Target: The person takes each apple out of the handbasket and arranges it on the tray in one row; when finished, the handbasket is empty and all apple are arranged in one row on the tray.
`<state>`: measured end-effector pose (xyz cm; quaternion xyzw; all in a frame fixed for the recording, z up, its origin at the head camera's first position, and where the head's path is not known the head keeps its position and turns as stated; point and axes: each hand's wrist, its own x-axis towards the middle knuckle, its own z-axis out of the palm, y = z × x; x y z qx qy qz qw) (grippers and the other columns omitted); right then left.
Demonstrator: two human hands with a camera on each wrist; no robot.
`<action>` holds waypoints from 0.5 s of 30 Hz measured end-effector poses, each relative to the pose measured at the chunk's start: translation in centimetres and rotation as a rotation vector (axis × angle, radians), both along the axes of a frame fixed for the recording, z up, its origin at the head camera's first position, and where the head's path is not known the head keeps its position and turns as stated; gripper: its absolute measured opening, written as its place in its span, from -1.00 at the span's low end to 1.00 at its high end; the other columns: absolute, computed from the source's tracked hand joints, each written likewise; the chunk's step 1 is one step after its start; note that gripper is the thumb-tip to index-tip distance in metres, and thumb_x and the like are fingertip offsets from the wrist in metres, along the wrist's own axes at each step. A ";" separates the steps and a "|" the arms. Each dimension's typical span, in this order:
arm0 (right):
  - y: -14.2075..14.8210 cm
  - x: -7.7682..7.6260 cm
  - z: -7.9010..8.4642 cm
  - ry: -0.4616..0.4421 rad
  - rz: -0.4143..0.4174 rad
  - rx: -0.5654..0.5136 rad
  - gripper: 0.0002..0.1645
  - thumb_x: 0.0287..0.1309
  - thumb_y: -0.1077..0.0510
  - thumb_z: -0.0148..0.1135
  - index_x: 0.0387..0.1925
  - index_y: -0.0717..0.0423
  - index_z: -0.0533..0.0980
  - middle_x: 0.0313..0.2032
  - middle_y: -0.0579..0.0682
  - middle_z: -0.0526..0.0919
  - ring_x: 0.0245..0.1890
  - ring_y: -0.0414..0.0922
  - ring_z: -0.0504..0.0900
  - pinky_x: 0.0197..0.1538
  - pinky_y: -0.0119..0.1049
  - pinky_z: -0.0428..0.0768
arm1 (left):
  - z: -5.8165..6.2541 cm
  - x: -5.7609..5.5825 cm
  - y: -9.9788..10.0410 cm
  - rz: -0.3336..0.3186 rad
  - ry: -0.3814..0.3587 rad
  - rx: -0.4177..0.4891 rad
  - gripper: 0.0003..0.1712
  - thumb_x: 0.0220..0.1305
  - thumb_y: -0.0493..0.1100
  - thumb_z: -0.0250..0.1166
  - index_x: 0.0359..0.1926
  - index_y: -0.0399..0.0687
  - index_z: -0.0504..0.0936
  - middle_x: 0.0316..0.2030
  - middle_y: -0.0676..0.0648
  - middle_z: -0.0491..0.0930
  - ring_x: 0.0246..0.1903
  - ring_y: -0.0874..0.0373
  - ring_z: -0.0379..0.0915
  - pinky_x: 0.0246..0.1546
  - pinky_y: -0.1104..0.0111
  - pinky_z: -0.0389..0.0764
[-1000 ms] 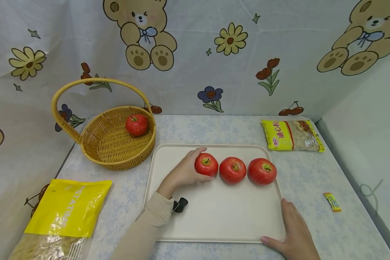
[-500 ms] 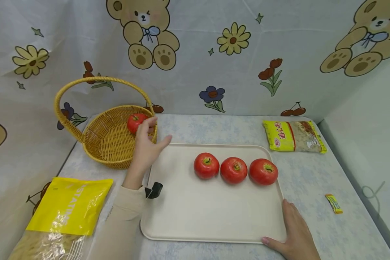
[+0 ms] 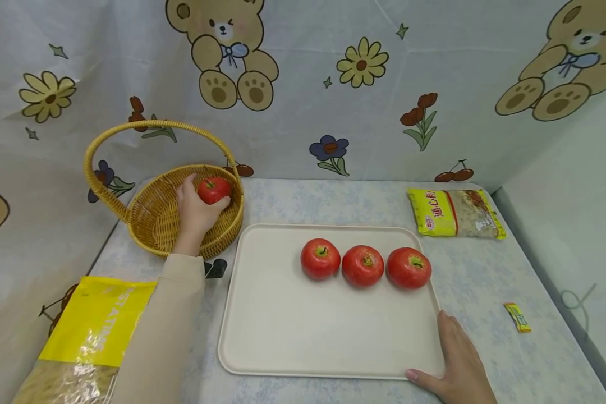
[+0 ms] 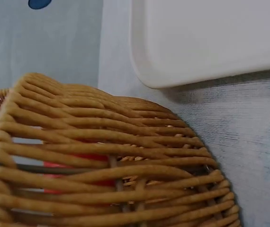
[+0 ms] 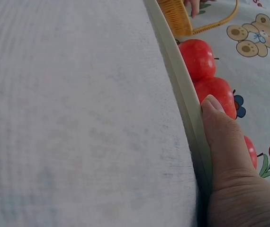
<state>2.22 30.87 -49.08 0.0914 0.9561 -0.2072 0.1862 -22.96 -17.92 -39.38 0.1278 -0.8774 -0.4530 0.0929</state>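
Note:
In the wicker basket [image 3: 222, 233], a red apple [image 3: 214, 189] lies against the right wall. My left hand [image 3: 197, 213] reaches over the near rim and holds that apple, fingers at its left side and thumb at its lower right. Through the weave, the left wrist view shows patches of red; the grip itself is mostly hidden there. On the white tray [image 3: 328, 331], three red apples stand in a row: a left one [image 3: 320, 259], a middle one [image 3: 362, 266] and a right one [image 3: 409, 268]. Relaxed, my right hand [image 3: 457, 362] rests at the tray's near right corner, thumb touching the rim.
A yellow pasta bag [image 3: 101, 325] lies at the front left, partly behind my left sleeve. Another yellow food packet [image 3: 454, 213] is at the back right, and a small wrapped sweet [image 3: 517, 317] lies right of the tray. The basket's tall handle [image 3: 156, 124] arches over its back.
My left hand has left the left apple on the tray, moved left and back into the basket, and taken hold of the apple there. My right hand has stayed at the tray corner.

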 end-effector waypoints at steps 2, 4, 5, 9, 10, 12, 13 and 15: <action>0.0 0.1 -0.1 0.000 -0.004 0.001 0.80 -0.34 -0.63 0.37 0.52 0.29 -0.43 0.48 0.47 -0.11 0.45 0.42 -0.16 0.31 0.53 -0.08 | -0.2 -0.4 -0.1 -0.007 -0.026 0.001 0.09 0.16 -0.05 0.40 0.54 -0.05 -0.08 0.48 -0.27 -0.02 0.43 -0.23 0.03 0.35 -0.12 0.34; 0.0 0.1 -0.1 0.002 -0.005 0.005 0.81 -0.35 -0.64 0.37 0.52 0.30 -0.42 0.48 0.47 -0.10 0.45 0.42 -0.15 0.31 0.53 -0.07 | -0.5 -0.9 -0.1 -0.015 -0.050 -0.002 0.11 0.17 -0.05 0.40 0.54 -0.08 -0.11 0.48 -0.28 -0.01 0.44 -0.23 0.03 0.36 -0.12 0.32; 0.0 0.2 -0.1 0.002 -0.006 0.007 0.82 -0.37 -0.64 0.37 0.52 0.30 -0.42 0.48 0.47 -0.10 0.45 0.42 -0.15 0.31 0.53 -0.07 | -0.7 -1.1 -0.2 -0.016 -0.061 -0.006 0.12 0.17 -0.05 0.40 0.54 -0.09 -0.12 0.47 -0.28 0.00 0.44 -0.23 0.03 0.37 -0.11 0.32; 0.0 0.2 -0.1 0.003 -0.004 0.009 0.82 -0.36 -0.65 0.36 0.52 0.30 -0.42 0.48 0.46 -0.11 0.46 0.41 -0.15 0.31 0.52 -0.07 | -1.3 -1.8 -0.1 -0.020 -0.091 -0.022 0.15 0.16 -0.05 0.41 0.55 -0.11 -0.16 0.46 -0.30 0.03 0.44 -0.21 0.04 0.39 -0.09 0.29; 0.0 0.2 -0.1 0.001 -0.003 0.007 0.81 -0.35 -0.64 0.36 0.52 0.30 -0.43 0.48 0.46 -0.11 0.46 0.41 -0.16 0.32 0.52 -0.08 | -1.5 -2.0 -0.1 -0.017 -0.094 -0.025 0.15 0.16 -0.05 0.41 0.54 -0.12 -0.16 0.45 -0.30 0.04 0.44 -0.21 0.03 0.39 -0.09 0.29; -0.1 0.1 0.0 -0.003 -0.003 0.002 0.80 -0.33 -0.63 0.36 0.52 0.30 -0.43 0.48 0.47 -0.13 0.46 0.42 -0.17 0.33 0.51 -0.10 | -1.7 -2.3 -0.2 -0.008 -0.098 -0.020 0.16 0.16 -0.05 0.41 0.55 -0.11 -0.18 0.46 -0.30 0.03 0.44 -0.22 0.02 0.40 -0.08 0.27; -0.1 0.1 0.0 -0.006 -0.005 -0.001 0.80 -0.33 -0.63 0.36 0.52 0.30 -0.43 0.48 0.47 -0.13 0.46 0.42 -0.17 0.33 0.51 -0.10 | -1.9 -2.4 -0.2 -0.004 -0.101 -0.017 0.17 0.16 -0.05 0.41 0.55 -0.10 -0.19 0.45 -0.31 0.03 0.44 -0.22 0.02 0.40 -0.08 0.27; -0.1 0.1 0.1 -0.009 -0.007 -0.005 0.80 -0.31 -0.62 0.37 0.52 0.30 -0.45 0.48 0.47 -0.14 0.47 0.42 -0.19 0.34 0.50 -0.12 | -2.1 -2.6 -0.2 0.007 -0.106 -0.012 0.18 0.17 -0.05 0.41 0.55 -0.09 -0.21 0.46 -0.31 0.01 0.44 -0.22 0.01 0.40 -0.08 0.27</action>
